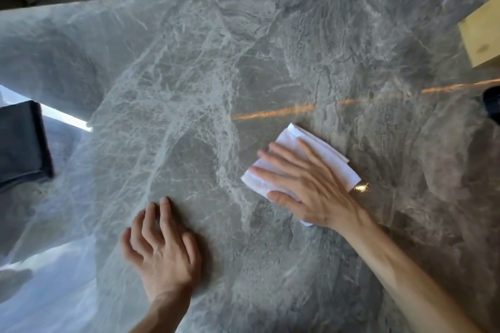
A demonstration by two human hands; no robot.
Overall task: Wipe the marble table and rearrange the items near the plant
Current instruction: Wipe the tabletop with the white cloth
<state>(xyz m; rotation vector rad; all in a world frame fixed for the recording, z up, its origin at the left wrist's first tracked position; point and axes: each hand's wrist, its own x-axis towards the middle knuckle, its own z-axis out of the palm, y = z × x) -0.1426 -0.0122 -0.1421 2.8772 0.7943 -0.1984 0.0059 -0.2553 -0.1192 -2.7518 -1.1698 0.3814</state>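
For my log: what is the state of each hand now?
Left hand: open, resting on the marble table.
Right hand: open, pressing the white cloth.

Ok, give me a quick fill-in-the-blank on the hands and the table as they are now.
The right hand presses flat on a folded ____ cloth.
The left hand rests on the marble table, holding ____.
A pale wooden block sits near the table's ____ edge.
Missing: white; nothing; right.
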